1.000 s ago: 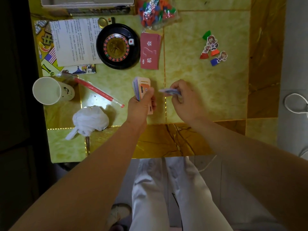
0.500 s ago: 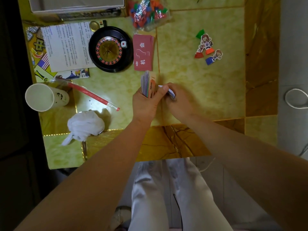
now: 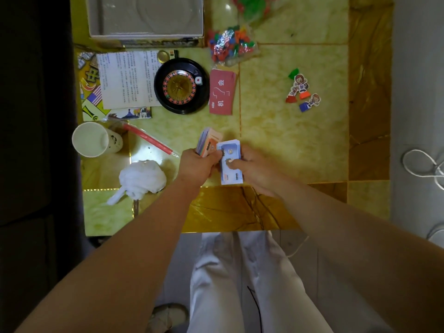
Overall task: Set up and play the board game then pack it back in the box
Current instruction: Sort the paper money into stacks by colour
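While my left grip point(image 3: 197, 164) clamps the card stack point(image 3: 207, 141) | right grip point(image 3: 249, 170) pinches blue note point(image 3: 230, 162) at its 9 o'clock | long axis 12–6.

Home: tiled table point(image 3: 288, 145), paper cup point(image 3: 92, 140), game clutter.

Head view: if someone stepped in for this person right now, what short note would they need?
Left hand: grips a thick stack of multicoloured paper play money.
Right hand: holds pale blue banknotes, thumb on top.
On the yellow tiled table: black roulette wheel, red card deck, clear bag of coloured plastic pieces, cardboard character pawns, white rule sheet over the folded board, open grey box.
Done: parts unpacked.
Left: sort money, unfold board, play, repack.
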{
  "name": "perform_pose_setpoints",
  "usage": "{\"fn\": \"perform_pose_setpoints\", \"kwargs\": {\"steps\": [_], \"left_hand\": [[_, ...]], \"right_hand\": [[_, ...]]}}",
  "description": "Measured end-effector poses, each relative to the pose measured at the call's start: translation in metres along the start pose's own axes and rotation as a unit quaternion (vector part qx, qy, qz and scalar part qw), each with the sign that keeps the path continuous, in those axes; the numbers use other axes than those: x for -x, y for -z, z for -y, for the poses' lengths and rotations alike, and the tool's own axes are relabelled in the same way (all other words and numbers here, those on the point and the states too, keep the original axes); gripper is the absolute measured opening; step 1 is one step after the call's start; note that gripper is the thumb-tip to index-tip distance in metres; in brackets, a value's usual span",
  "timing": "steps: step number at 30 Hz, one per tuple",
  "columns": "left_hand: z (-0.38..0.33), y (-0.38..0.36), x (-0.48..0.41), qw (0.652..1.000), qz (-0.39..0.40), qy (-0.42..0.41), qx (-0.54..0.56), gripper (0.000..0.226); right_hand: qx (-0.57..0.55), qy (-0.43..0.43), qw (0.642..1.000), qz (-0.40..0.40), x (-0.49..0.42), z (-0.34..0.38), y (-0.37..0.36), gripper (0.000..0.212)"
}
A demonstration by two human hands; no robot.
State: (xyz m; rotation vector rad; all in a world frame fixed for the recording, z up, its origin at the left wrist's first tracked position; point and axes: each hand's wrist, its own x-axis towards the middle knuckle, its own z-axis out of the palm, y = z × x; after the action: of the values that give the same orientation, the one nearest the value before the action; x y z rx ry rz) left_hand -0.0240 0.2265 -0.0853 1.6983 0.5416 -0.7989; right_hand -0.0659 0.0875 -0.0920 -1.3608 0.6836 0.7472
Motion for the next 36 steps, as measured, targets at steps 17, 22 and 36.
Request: {"fn": "perform_pose_setpoints", "kwargs": {"steps": [17, 22, 36], "left_hand": [[0.045, 0.088, 0.003, 0.990, -0.134, 0.002, -0.051, 0.039], [0.050, 0.093, 0.003, 0.993, -0.112, 0.016, 0.019, 0.032], [0.043, 0.082, 0.016, 0.945, 0.116, 0.076, 0.296, 0.021]], "right_hand": [[0.158, -0.074, 0.956, -0.234, -0.039, -0.031, -0.103, 0.024], [0.210, -0.065, 0.935, -0.278, -0.051, -0.037, -0.115, 0.026], [0.282, 0.006, 0.924, -0.259, -0.034, -0.030, -0.094, 0.013]]}}
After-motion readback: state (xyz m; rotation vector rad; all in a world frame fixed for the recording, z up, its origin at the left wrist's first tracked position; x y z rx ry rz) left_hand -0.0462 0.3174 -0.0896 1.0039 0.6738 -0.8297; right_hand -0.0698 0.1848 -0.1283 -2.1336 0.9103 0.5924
